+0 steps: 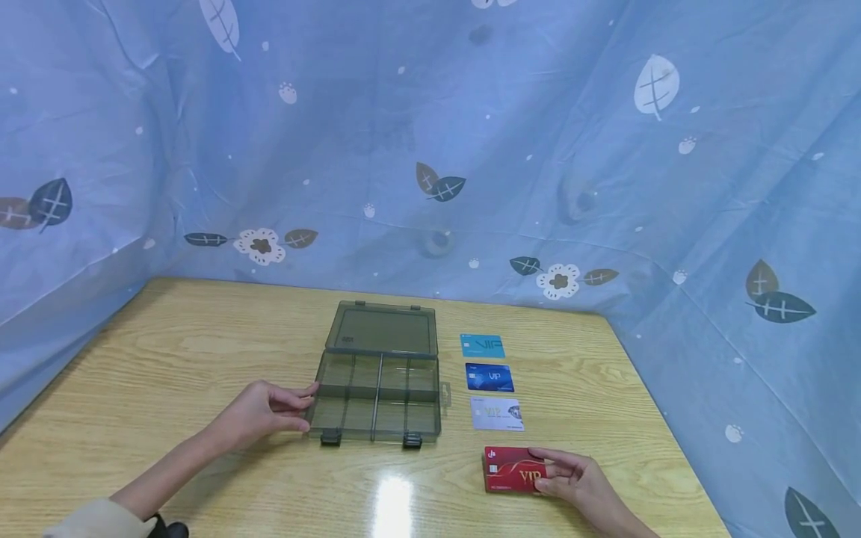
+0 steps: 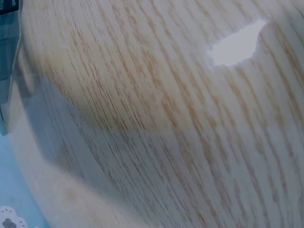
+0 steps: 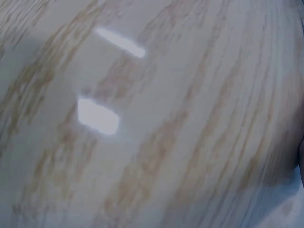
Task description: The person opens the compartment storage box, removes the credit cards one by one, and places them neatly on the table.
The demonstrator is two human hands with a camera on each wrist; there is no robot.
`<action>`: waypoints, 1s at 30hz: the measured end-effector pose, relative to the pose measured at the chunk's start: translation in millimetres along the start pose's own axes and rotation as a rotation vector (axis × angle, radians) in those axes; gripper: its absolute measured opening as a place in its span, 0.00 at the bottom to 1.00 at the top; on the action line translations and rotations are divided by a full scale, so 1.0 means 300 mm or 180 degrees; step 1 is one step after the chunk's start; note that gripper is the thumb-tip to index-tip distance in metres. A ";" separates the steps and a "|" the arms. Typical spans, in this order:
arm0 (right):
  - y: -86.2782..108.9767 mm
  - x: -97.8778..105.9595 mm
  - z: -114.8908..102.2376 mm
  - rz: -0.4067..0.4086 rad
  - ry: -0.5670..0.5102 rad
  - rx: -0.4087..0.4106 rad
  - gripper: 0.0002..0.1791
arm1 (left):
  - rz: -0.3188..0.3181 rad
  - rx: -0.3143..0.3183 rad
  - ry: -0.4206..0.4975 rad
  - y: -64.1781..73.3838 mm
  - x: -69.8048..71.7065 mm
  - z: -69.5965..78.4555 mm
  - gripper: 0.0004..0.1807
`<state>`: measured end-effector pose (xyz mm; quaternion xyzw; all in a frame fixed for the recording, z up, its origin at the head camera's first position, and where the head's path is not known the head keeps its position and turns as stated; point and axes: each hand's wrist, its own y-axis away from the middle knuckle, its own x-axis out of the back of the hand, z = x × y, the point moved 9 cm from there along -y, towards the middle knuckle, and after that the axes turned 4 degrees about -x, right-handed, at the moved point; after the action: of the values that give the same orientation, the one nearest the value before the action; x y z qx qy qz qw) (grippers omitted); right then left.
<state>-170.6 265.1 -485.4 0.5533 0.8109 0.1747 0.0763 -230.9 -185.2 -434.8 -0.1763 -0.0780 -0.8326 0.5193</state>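
Observation:
A translucent grey divided plastic box (image 1: 375, 396) lies on the table with its lid (image 1: 383, 331) folded back. At the box's left side is my left hand (image 1: 265, 411), its fingers and thumb spread and touching the side wall. My right hand (image 1: 578, 482) pinches a red VIP card (image 1: 513, 469) by its right end, low over the table in front. Three cards lie in a column right of the box: a teal one (image 1: 481, 346), a dark blue one (image 1: 489, 377) and a silver-white one (image 1: 497, 413). In the left wrist view, part of the box (image 2: 7, 61) shows at the edge.
The wooden table (image 1: 202, 329) is glossy, with a bright reflection near its front. A blue curtain (image 1: 377, 149) printed with leaves and flowers hangs behind it and along both sides. Two dark latches (image 1: 330, 436) stick out from the box's front edge.

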 end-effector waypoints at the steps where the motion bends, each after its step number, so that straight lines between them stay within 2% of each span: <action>1: 0.001 -0.002 -0.001 -0.0010 0.0004 0.0002 0.32 | -0.0001 -0.0003 -0.0006 0.000 0.000 0.000 0.20; 9: -0.002 0.000 -0.008 0.0034 -0.0049 0.0048 0.36 | 0.0002 0.0007 0.0059 0.001 -0.001 -0.003 0.19; 16: -0.013 0.017 -0.017 0.0092 0.0210 0.0250 0.37 | -0.0010 0.0025 0.0071 0.000 -0.002 -0.006 0.18; 21: -0.026 0.017 -0.021 0.0035 0.0372 0.0347 0.37 | -0.0018 0.0045 0.0130 0.000 -0.003 -0.005 0.19; 30: -0.039 -0.005 -0.052 -0.0184 0.0459 0.0572 0.36 | -0.0005 0.0090 0.0181 0.003 -0.003 0.001 0.19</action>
<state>-185.0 256.8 -475.4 0.5204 0.8422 0.1384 -0.0271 -229.8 -184.8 -435.0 -0.1451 -0.0751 -0.8364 0.5231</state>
